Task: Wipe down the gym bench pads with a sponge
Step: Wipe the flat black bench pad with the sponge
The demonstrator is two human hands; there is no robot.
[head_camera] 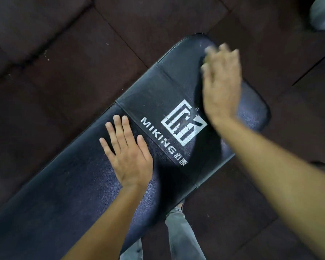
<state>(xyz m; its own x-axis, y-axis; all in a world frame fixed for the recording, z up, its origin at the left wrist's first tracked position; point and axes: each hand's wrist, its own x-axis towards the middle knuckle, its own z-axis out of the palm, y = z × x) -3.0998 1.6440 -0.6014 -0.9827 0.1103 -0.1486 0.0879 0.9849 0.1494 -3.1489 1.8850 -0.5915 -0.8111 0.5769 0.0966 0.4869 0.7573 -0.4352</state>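
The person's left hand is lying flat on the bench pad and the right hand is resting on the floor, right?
Not quite. The left hand does lie flat on the bench pad, but the right hand is not on the floor. The head view shows it over the far end of the same pad, blurred.

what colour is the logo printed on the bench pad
White, on the dark blue-black bench pad; the logo shows clearly in the head view.

You see one bench pad (79,184) with one white logo (183,122) printed on it. You have two hands on it: left hand (127,152) and right hand (221,81).
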